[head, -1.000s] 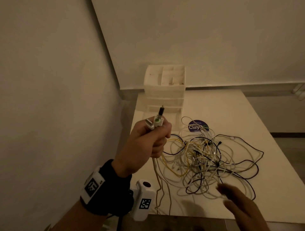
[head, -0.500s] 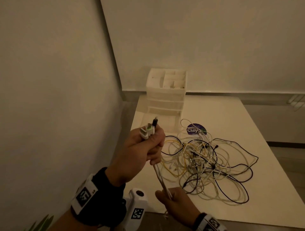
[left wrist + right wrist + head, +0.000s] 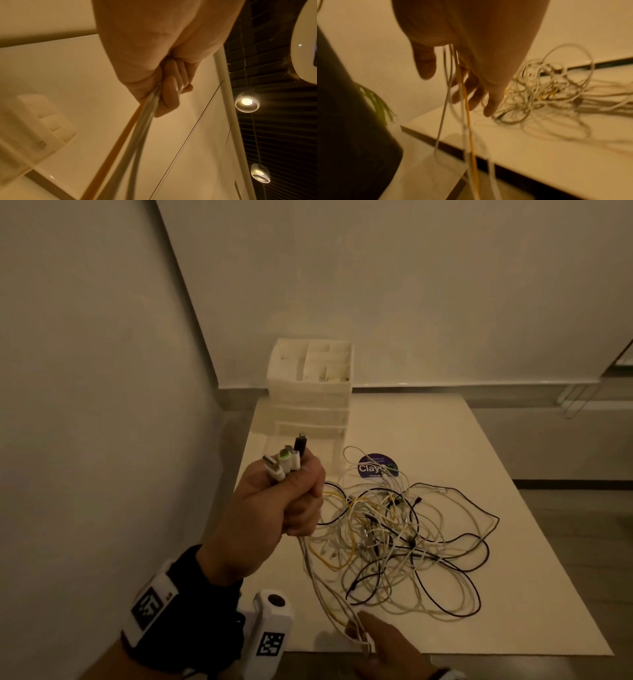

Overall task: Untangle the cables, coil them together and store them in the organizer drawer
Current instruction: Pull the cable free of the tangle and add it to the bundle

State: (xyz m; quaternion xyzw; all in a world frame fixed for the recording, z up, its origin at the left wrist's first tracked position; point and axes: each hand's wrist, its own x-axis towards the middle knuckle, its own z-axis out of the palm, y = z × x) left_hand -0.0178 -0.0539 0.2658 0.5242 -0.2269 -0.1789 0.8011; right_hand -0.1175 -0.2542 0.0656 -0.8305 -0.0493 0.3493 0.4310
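My left hand (image 3: 294, 501) is raised above the table's left side and grips a bundle of cable ends, whose plugs (image 3: 286, 460) stick up from the fist. The left wrist view shows white and yellow strands (image 3: 137, 135) leaving that fist (image 3: 164, 94). They run down to my right hand (image 3: 387, 642) at the front edge. There they pass between thumb and loosely extended fingers (image 3: 471, 88). The tangle (image 3: 394, 535) of white, yellow and black cables lies mid-table, blurred in the right wrist view (image 3: 539, 88). The white organizer (image 3: 310, 392) stands at the back left, its bottom drawer (image 3: 334, 453) pulled out.
A white table (image 3: 513, 577) bears everything; its front edge (image 3: 479, 654) is close to my right hand. A wall runs along the left. A round purple sticker (image 3: 376, 467) lies behind the tangle. Some strands (image 3: 471, 162) hang past the table edge.
My right hand came in from the lower right, gripped the bundle below my left fist, then slid down toward the front edge and loosened. My left hand kept its hold.
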